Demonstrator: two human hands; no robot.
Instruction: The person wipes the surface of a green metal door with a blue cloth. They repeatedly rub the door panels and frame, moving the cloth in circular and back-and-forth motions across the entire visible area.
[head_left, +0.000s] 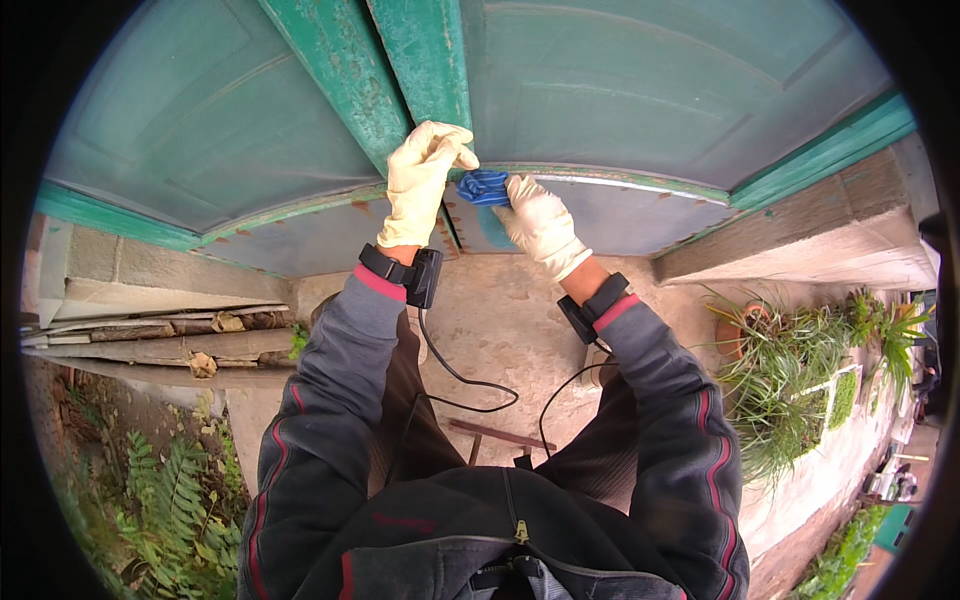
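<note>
In front of me stands a double door with worn green frames. My right hand (541, 225), in a pale latex-like glove, holds a bunched blue striped cloth (484, 187) against the bottom rail of the right door leaf (600, 97). Just below the cloth, a teal patch (496, 229) shows on the grey lower panel (600, 214). My left hand (427, 180), gloved too, rests at the lower end of the right leaf's green stile (427, 60), beside the gap between the leaves. Its fingers are curled; whether they grip the edge is hidden.
Black cables (469, 405) hang from devices strapped to both wrists. Between my legs is a low wooden piece (502, 433) on the concrete floor (525, 330). Wooden planks (172, 346) lie at left above ferns (172, 480). Potted grassy plants (787, 375) stand at right.
</note>
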